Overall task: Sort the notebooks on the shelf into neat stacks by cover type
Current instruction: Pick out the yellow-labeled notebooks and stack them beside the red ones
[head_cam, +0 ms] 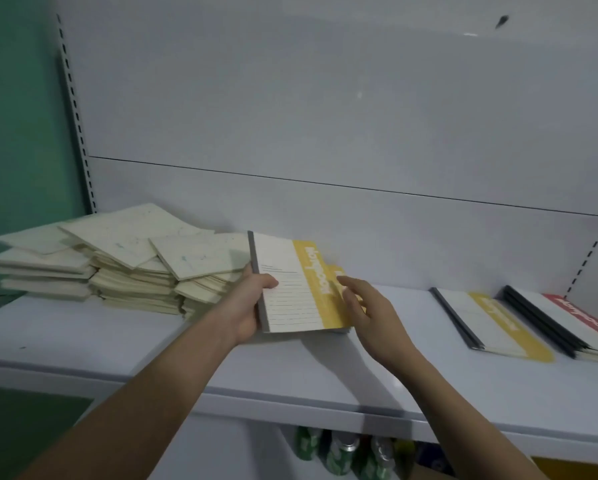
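My left hand [249, 299] grips the grey spine edge of a yellow-banded notebook [292, 282], tilted up above the white shelf [152, 341]; more notebooks seem to lie under it. Close to its right edge, my right hand [366, 310] hovers with fingers spread, holding nothing. A messy heap of cream-covered notebooks [117, 258] fills the shelf's left part. On the right lies a yellow-banded notebook [491, 323] flat, and beside it a small stack topped by a red-banded notebook [574, 323].
The shelf's white back panel [325, 133] rises behind, with slotted uprights at both sides. A green wall [13, 133] is on the left. Cans [339, 452] stand on the lower shelf under the front edge.
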